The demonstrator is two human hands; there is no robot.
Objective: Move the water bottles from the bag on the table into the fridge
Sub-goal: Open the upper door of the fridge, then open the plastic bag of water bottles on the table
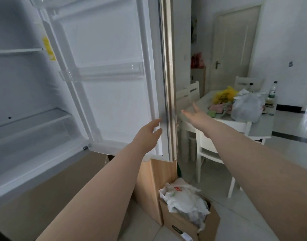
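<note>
The fridge (22, 87) stands open on the left, its white shelves bare. Its door (111, 94) is swung wide, with empty door racks. My left hand (150, 134) rests against the door's inner edge near the seal, fingers spread, holding nothing. My right hand (195, 113) is stretched out past the door edge, open and empty, pointing toward the table (260, 129). On that table sits a white plastic bag (245, 108); its contents are hidden. One water bottle (272, 92) stands upright behind the bag.
A yellow bag (224, 96) and pink and green items lie on the table beside the white bag. White chairs (208, 148) stand around the table. A cardboard box (189, 216) stuffed with plastic bags sits on the floor by a wooden cabinet (158, 180). A closed door (234, 42) is behind.
</note>
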